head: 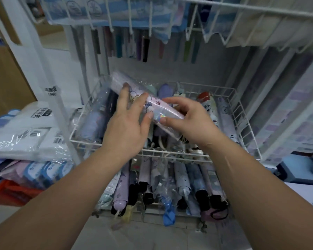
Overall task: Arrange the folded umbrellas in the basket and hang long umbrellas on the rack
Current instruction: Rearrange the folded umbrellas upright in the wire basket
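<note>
A pale pink folded umbrella (pixel 153 103) in a clear plastic sleeve lies slanted above the white wire basket (pixel 242 121). My left hand (pixel 128 121) holds its upper half, fingers and thumb wrapped round it. My right hand (pixel 186 120) pinches its lower end between thumb and fingers. The basket holds several folded umbrellas lying side by side, among them a purple one (pixel 94 121) at the left and a white printed one (pixel 210 109) at the right. Long umbrellas (pixel 145 49) hang behind, under the upper shelf.
A lower wire shelf (pixel 170 188) carries several more folded umbrellas. An upper wire basket (pixel 224 15) with blue packages hangs overhead. Stacked plastic-wrapped packs (pixel 25 138) and a red crate (pixel 11 192) sit at the left. A white rack post (pixel 49 91) stands beside the basket.
</note>
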Available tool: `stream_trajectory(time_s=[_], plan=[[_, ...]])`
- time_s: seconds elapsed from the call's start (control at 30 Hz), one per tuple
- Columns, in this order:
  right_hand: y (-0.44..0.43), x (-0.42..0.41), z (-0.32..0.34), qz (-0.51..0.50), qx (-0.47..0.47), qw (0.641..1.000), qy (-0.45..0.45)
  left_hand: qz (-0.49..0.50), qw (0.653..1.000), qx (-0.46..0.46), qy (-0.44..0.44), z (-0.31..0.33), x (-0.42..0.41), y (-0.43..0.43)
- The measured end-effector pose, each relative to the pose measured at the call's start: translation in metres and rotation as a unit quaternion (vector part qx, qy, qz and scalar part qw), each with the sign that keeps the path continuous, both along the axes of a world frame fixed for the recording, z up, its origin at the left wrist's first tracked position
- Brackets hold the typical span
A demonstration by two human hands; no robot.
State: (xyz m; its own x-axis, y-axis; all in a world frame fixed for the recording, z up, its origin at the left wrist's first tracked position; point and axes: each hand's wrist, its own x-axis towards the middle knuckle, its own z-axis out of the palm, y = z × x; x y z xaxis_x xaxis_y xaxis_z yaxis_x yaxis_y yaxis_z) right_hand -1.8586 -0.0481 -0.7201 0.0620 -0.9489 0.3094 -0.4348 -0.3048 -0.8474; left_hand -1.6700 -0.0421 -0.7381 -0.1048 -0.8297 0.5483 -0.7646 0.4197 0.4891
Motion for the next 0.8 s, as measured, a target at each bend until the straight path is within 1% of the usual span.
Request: stream_trajectory(time_s=[0.1, 0.27, 0.43, 0.5, 0.6, 0.63, 0.7, 0.77, 0.8], plan=[[0.01, -0.027, 0.003, -0.02, -0.006, 0.999, -0.036, -0.076, 0.997, 0.001, 0.034, 0.001, -0.033, -0.003], [0.026, -0.073, 0.003, -0.077, -0.015, 0.996, -0.043, -0.153, 0.984, 0.015, 0.086, 0.006, -0.095, -0.014], [0.042, -0.111, -0.002, -0.148, -0.004, 0.989, 0.017, -0.213, 0.972, 0.011, 0.097, 0.014, -0.156, -0.031], [0.042, -0.12, -0.006, -0.181, -0.002, 0.982, 0.048, -0.244, 0.965, 0.047, 0.087, 0.018, -0.18, -0.037], [0.033, -0.13, -0.014, -0.228, 0.028, 0.969, 0.096, -0.259, 0.961, 0.095, 0.033, 0.017, -0.208, -0.044], [0.032, -0.133, -0.017, -0.235, 0.045, 0.966, 0.102, -0.258, 0.96, 0.106, 0.015, 0.016, -0.213, -0.047], [0.032, -0.138, -0.022, -0.236, 0.062, 0.963, 0.11, -0.259, 0.957, 0.129, 0.01, 0.011, -0.216, -0.053], [0.034, -0.141, -0.027, -0.234, 0.066, 0.963, 0.118, -0.261, 0.956, 0.133, 0.003, 0.004, -0.212, -0.06], [0.034, -0.141, -0.029, -0.232, 0.072, 0.962, 0.125, -0.261, 0.957, 0.127, -0.016, 0.001, -0.209, -0.064]])
